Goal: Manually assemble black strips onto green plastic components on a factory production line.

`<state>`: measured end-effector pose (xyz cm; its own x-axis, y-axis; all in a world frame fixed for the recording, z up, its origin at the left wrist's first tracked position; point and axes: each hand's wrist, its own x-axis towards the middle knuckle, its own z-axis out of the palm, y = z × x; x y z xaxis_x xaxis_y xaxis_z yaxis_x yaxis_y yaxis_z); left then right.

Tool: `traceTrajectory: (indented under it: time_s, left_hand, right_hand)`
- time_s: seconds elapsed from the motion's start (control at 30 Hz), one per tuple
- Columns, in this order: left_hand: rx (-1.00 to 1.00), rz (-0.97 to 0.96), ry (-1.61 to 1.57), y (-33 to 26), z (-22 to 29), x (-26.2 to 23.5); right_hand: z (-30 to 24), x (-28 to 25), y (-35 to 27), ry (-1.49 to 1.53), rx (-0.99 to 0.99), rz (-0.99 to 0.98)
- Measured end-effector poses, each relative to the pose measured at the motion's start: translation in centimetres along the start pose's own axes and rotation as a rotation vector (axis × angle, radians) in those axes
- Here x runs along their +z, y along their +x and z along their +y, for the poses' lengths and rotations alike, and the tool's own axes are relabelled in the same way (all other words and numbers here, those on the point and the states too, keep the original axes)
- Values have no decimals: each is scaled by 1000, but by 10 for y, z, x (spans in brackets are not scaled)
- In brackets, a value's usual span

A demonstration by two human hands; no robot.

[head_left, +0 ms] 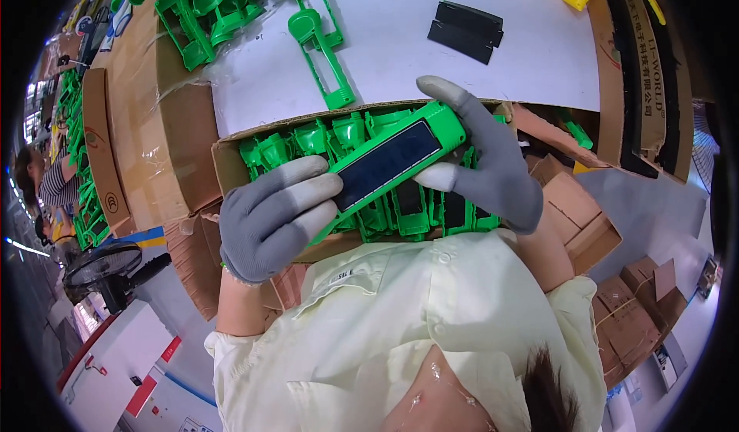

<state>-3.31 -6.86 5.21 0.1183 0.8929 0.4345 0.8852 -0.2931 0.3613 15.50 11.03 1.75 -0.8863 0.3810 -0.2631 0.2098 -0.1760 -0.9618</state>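
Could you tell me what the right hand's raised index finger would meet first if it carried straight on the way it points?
Probably the white sheet, near the loose green part; depth is unclear, so the right hand might pass above it.

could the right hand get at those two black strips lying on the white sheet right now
Probably not at once. The right hand is clamped on the green bar together with the left hand. The black strips lie bare on the white sheet beyond the box, with nothing over them, so letting go would likely free the way.
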Motion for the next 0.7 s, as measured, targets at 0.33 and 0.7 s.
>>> traceTrajectory:
  time_s: [0.33, 0.7]
  left_hand:
    - [-38, -5, -101, -11, 3, -5]
    - [-1157, -810, -449, -17, -66, -28]
  right_hand:
    - [0, -1, -3, -122, 35, -39]
    - [34, -88, 38, -698, -71, 477]
